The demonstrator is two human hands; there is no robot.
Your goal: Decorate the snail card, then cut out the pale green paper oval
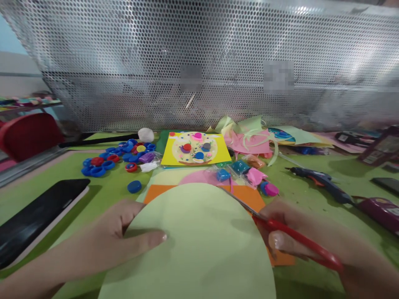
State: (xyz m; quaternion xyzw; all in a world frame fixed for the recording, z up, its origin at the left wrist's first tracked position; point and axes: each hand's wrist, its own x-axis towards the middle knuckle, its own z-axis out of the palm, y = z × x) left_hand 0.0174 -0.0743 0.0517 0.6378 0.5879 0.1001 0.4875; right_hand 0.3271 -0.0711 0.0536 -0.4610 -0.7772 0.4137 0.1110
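Note:
My left hand [115, 238] pinches the left edge of a pale green paper sheet [199, 245] cut to a rounded top, thumb lying on its face. My right hand [314, 245] grips red-handled scissors [299, 241]. Their blades reach along the sheet's upper right edge. Under the green sheet lies an orange sheet [249, 197], and a pink one [199, 177] behind it.
A yellow craft card [196, 148] with coloured caps lies ahead. Blue and red bottle caps [116, 160] are scattered left. A black phone [37, 216] rests at left, a glue gun [324, 182] at right, paper scraps [249, 137] behind. A perforated metal screen [199, 62] backs the green table [299, 195].

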